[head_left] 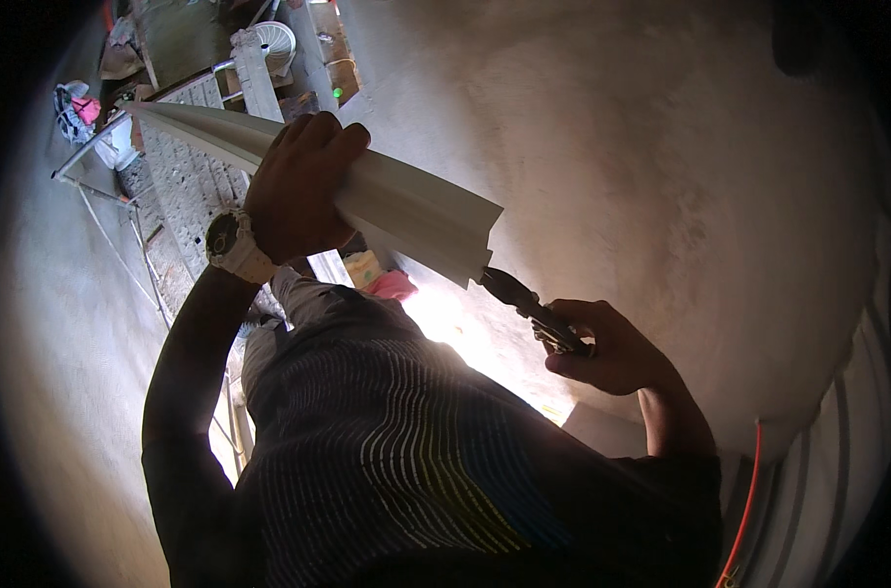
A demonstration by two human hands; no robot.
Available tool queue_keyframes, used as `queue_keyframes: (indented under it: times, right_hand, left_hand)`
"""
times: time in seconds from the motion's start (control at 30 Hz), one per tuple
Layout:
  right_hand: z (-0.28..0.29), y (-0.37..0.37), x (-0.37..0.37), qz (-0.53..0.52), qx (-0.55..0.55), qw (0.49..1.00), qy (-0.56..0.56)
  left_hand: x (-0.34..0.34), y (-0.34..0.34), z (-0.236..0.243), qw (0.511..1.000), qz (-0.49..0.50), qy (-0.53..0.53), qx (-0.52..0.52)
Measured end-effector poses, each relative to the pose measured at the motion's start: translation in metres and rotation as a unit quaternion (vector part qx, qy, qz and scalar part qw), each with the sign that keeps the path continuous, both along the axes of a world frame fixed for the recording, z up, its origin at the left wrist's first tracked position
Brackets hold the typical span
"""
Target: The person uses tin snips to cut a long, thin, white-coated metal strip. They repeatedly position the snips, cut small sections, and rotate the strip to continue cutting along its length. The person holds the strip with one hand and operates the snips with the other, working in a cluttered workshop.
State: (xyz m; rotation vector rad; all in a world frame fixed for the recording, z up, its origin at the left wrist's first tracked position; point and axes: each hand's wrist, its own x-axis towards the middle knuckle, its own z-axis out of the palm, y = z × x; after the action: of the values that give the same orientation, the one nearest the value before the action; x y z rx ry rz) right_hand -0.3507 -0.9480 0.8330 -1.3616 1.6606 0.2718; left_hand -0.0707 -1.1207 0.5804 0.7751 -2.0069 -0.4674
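Observation:
A long pale angled strip (421,216) runs from the upper left toward the middle, its near end showing a stepped, notched edge. My left hand (303,181), with a light wristwatch on the wrist, is closed around this strip a little short of that end. My right hand (602,348) grips a dark hand tool (509,294), apparently snips or pliers, whose head touches the strip's near end at the lower corner; whether its jaws are closed on the edge I cannot tell.
Scaffold planks (186,132) with metal rails (107,191) sit far below at the upper left, among bags (78,108), a white fan-like object (269,44) and other clutter. A plastered wall (700,196) fills the right. A red hose or cable (752,490) runs at the lower right.

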Motion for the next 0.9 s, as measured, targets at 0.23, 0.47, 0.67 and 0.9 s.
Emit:
queue_keyframes:
  times: [0.23, 0.47, 0.67, 0.9]
  right_hand:
    - [-0.03, 0.01, 0.004, -0.01, -0.068, 0.993, -0.098]
    - [-0.074, 0.009, 0.01, 0.028, -0.096, 0.981, -0.165]
    - [-0.057, 0.006, 0.004, 0.048, -0.104, 0.984, -0.137]
    - [-0.029, -0.039, -0.011, 0.06, -0.005, 0.993, -0.097]
  left_hand:
    - [0.017, 0.004, 0.004, 1.0, 0.005, -0.014, 0.017]
    - [0.027, 0.004, -0.005, 1.0, 0.016, -0.011, 0.025]
    - [0.029, 0.005, -0.003, 0.999, 0.012, -0.034, 0.037]
    - [0.034, 0.003, -0.024, 1.0, -0.022, -0.01, 0.01]
